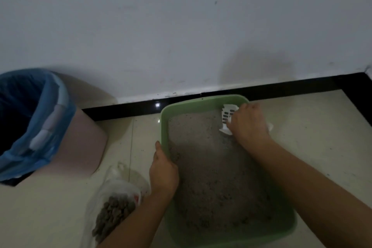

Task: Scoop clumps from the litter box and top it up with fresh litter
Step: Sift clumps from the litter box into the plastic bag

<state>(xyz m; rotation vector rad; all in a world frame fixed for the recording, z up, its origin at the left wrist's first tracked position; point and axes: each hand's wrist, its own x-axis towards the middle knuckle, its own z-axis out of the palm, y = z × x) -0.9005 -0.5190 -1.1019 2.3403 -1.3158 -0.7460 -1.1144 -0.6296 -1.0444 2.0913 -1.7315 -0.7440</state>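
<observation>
A green litter box full of grey litter sits on the tiled floor near the wall. My right hand grips a white slotted scoop at the box's far right corner, its blade standing on edge in the litter. My left hand clasps the box's left rim. A clear plastic bag of dark brown pellets lies on the floor left of the box, beside my left forearm.
A pink bin lined with a blue bag stands at the left. A black skirting strip runs along the white wall behind the box. Pale floor tiles spread to the right.
</observation>
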